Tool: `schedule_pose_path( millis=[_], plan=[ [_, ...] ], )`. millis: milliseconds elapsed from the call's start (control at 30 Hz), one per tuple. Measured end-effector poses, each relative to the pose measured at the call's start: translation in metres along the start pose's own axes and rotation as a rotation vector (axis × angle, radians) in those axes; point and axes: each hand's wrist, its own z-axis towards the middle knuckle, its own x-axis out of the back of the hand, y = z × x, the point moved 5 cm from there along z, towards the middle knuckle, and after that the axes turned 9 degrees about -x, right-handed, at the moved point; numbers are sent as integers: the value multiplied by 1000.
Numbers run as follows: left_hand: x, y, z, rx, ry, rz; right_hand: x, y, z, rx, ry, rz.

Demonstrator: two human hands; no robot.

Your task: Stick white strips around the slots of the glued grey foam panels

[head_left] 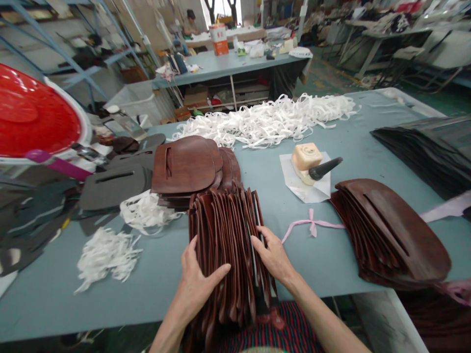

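Note:
A thick row of brown leather pieces stands on edge at the near side of the table, its lower end overhanging the table edge. My left hand grips the row from the left, with its thumb lying across the upper edges. On the right side, my right hand holds the outermost pieces between thumb and fingers. Just behind the row lies a stack of brown leather flaps, each top one rounded and slotted. To the right rests another brown slotted stack, partly fanned.
White strips are heaped along the back, with smaller bundles at left. A cream block and black-handled tool sit on white paper. Pink ribbon, dark grey slotted pieces and black sheets lie around. A red fan-like disc stands left.

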Motion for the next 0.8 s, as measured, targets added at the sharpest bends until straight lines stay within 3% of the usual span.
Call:
schedule_pose_path(
  millis=[400, 600, 800],
  plan=[
    [1, 1, 0, 18, -4, -9, -2, 3, -1, 21, -127, 94],
    [0, -1, 0, 35, -15, -7, 1, 3, 0, 57, -13, 117],
    [1, -1, -1, 26, -5, -16, -5, -7, 0, 38, -33, -64]
  ],
)
